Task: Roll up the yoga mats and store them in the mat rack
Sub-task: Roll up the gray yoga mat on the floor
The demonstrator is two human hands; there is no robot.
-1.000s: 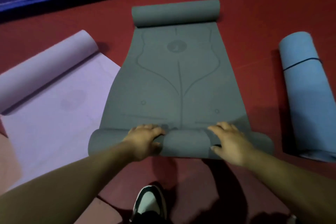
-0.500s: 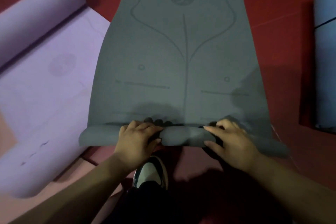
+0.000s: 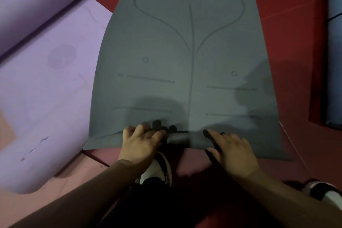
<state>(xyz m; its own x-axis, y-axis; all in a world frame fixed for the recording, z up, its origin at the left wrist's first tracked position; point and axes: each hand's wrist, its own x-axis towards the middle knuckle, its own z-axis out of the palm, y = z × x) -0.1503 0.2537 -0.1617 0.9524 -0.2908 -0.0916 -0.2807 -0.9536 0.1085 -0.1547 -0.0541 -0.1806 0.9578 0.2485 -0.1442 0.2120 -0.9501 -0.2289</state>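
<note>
A grey yoga mat (image 3: pixel 185 61) with printed alignment lines lies spread on the red floor, running away from me. Its near edge is turned over into a small, tight curl between my hands. My left hand (image 3: pixel 140 142) grips that curl with bent fingers, left of the mat's centre line. My right hand (image 3: pixel 231 152) holds the near edge to the right, with the forefinger on top and the thumb at the edge. The mat's far end is out of view.
A purple mat (image 3: pixel 46 79) lies to the left, partly rolled at its far end and overlapped by the grey mat's side. A rolled blue mat (image 3: pixel 335 42) with a strap lies at the right. My shoes (image 3: pixel 159 172) stand just behind the grey mat's edge.
The thick roll at the near end has shrunk to a small curl under my hands. The view has moved closer, so the far roll has left the frame.
</note>
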